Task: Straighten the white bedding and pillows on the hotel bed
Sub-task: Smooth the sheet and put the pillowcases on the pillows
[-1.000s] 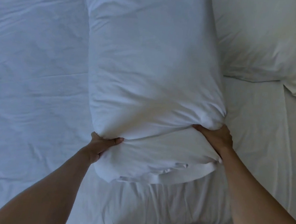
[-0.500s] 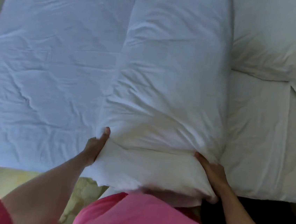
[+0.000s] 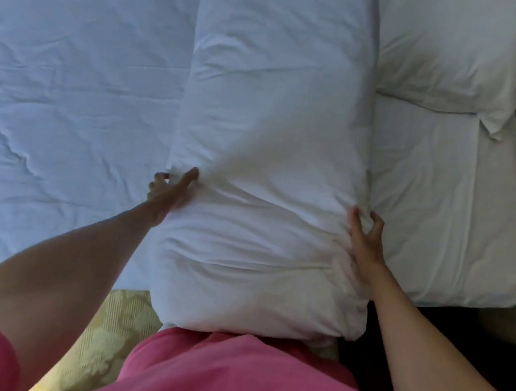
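A wrinkled white bed sheet (image 3: pixel 69 96) covers the mattress, with patterned yellow-green carpet (image 3: pixel 108 338) showing below its near edge and a plump white pillow (image 3: pixel 450 50) resting at the far right corner. The long white fabric pillow (image 3: pixel 267 151) lies lengthwise down the bed, its near end hanging over the edge against the person's pink shirt (image 3: pixel 231 380).

It looks soft and light, a loose case over a squashy filling, so it will likely sag if lifted from one end; the two long sides near the middle seem the best places to hold.

Both arms reach forward. The left hand (image 3: pixel 167 193) pinches the pillow's left edge, thumb on top and fingers curled beneath. The right hand (image 3: pixel 366 238) clutches the bunched right edge, fingers hooked into the cloth.
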